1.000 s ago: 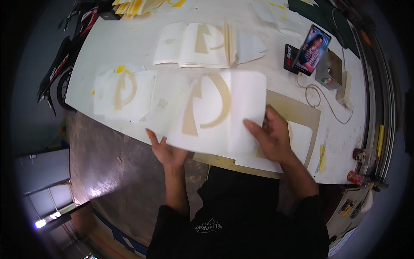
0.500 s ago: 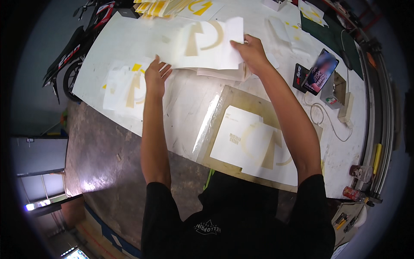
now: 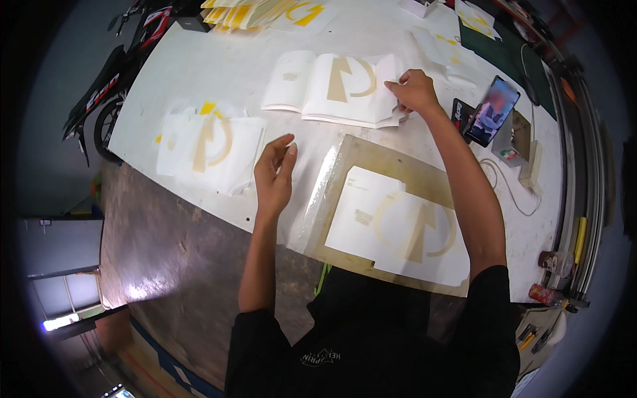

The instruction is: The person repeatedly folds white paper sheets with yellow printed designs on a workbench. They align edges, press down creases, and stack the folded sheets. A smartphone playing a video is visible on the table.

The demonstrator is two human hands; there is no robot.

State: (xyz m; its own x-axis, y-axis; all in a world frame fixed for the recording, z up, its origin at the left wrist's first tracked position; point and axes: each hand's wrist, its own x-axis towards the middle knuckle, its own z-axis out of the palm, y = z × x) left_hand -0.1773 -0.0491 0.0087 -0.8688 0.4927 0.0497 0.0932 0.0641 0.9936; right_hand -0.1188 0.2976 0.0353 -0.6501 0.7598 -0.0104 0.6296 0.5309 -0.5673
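Note:
At the far middle of the table lies a stack of white printed sheets (image 3: 320, 86), creased near its left part, with a tan emblem of a pointed bar and an arc. My right hand (image 3: 417, 91) pinches the right edge of the top sheet. My left hand (image 3: 273, 178), loosely curved and holding nothing, hovers over the table between that stack and a left-hand pile of thin white sheets (image 3: 182, 149). Close to my body, a tan translucent board (image 3: 391, 154) bears a white cut-out sheet (image 3: 358, 199) with the same emblem.
A phone (image 3: 494, 109) leans on a stand at the right, beside a grey box (image 3: 516, 142) and a cable. Yellow-and-white sheets (image 3: 242, 13) are piled at the far left. A metal rail (image 3: 584, 199), plastic cup (image 3: 554, 263) and red bottle (image 3: 545, 295) line the right side.
The sheet held between both hands now lies on the stack. My left hand has come off it, moving toward me and right; my right hand has shifted slightly right and nearer.

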